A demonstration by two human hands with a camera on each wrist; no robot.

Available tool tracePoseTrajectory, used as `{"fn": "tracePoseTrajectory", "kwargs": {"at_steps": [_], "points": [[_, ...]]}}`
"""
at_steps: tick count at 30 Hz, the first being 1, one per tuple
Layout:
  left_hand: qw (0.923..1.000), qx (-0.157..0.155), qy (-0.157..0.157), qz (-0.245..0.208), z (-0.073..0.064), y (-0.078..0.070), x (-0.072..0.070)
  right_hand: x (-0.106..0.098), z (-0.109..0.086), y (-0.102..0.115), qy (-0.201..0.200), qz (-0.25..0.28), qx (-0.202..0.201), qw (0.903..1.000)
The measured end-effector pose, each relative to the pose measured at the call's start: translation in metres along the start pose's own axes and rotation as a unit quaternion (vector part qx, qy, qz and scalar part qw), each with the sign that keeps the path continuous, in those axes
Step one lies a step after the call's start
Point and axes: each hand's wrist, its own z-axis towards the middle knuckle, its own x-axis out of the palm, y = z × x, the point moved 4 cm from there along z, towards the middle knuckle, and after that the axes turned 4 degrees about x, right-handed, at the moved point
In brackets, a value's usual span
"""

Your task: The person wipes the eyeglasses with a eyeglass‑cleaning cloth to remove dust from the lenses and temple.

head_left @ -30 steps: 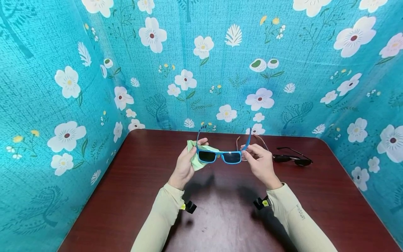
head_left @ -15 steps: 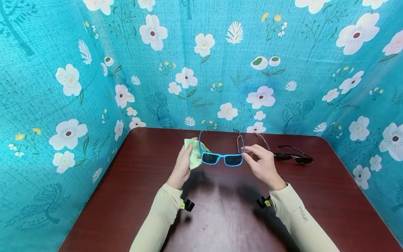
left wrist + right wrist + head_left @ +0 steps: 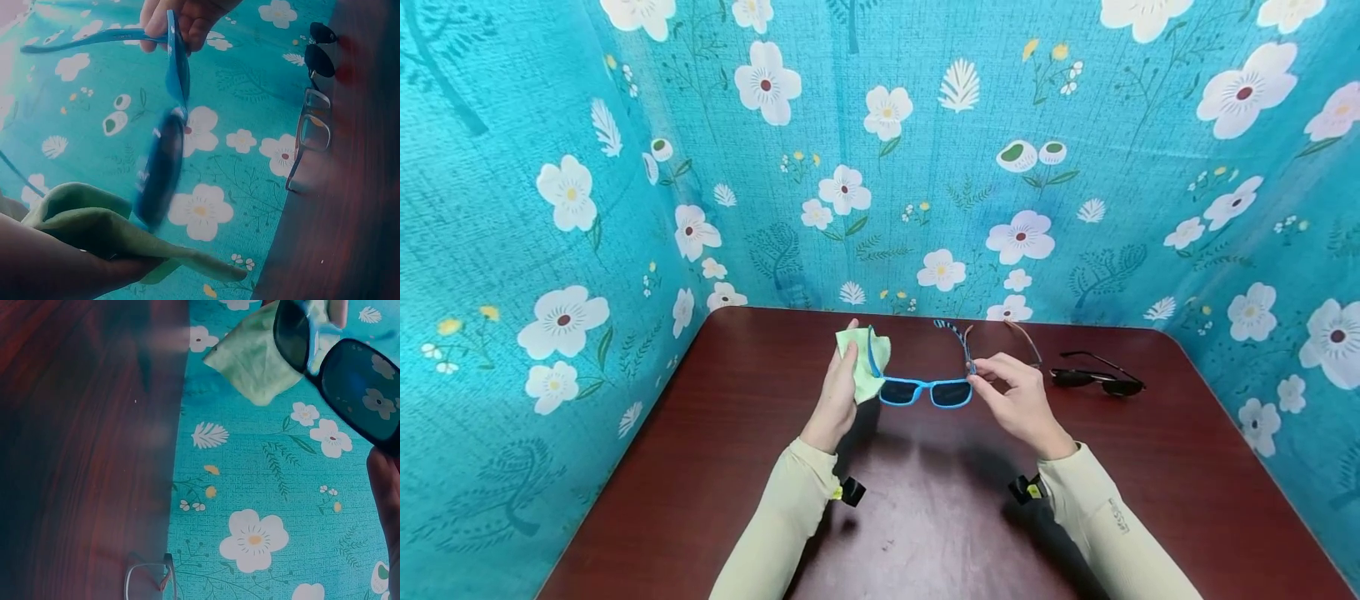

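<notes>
Blue-framed sunglasses (image 3: 923,392) with dark lenses hang above the table, temples unfolded and pointing away. My right hand (image 3: 1017,402) pinches them at the hinge on the right side, as the left wrist view also shows at the top. In my left hand (image 3: 837,393) is a light green cloth (image 3: 867,360), held between thumb and fingers. The cloth is folded over in the left wrist view, close below the lower lens (image 3: 159,175). In the head view the left temple overlaps the cloth. The right wrist view has the cloth (image 3: 256,359) behind the lenses.
Black sunglasses (image 3: 1097,380) lie on the dark red table (image 3: 737,400) at the right. Clear-lensed glasses with brownish temples (image 3: 1024,340) lie behind my right hand, partly hidden. A blue floral curtain (image 3: 895,208) stands along the back and sides.
The blue sunglasses have moved lower and their temples have swung leftward. My left hand, earlier with cloth and fingers at the left hinge, has drawn slightly left with the cloth.
</notes>
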Motion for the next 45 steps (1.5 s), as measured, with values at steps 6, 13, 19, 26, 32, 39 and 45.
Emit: {"fn": "tracePoseTrajectory", "kwargs": {"at_steps": [6, 13, 19, 26, 32, 39, 45], "points": [[0.9997, -0.009, 0.022, 0.011, -0.003, 0.002, 0.004, 0.002, -0.001, 0.000, 0.003, -0.002, 0.000, 1.0000], [0.9955, -0.025, 0.037, -0.084, 0.000, 0.009, 0.006, 0.004, 0.000, 0.001, 0.005, 0.004, -0.004, 1.0000], [0.9821, -0.067, 0.025, -0.174, 0.003, 0.015, 0.005, 0.007, 0.000, 0.002, 0.009, 0.004, 0.007, 0.9999], [0.9964, -0.075, 0.003, -0.041, 0.001, 0.019, 0.003, 0.004, 0.000, 0.004, 0.000, 0.003, 0.013, 0.9999], [0.9835, -0.012, 0.029, 0.178, 0.001, 0.018, 0.002, 0.002, 0.001, 0.004, 0.004, -0.001, 0.002, 1.0000], [0.9272, 0.051, 0.011, 0.371, -0.001, 0.019, -0.002, 0.000, 0.001, 0.006, 0.016, -0.002, -0.016, 0.9997], [0.8881, 0.103, -0.016, 0.448, -0.002, 0.012, -0.001, 0.005, -0.002, 0.003, 0.028, -0.018, -0.038, 0.9987]]}}
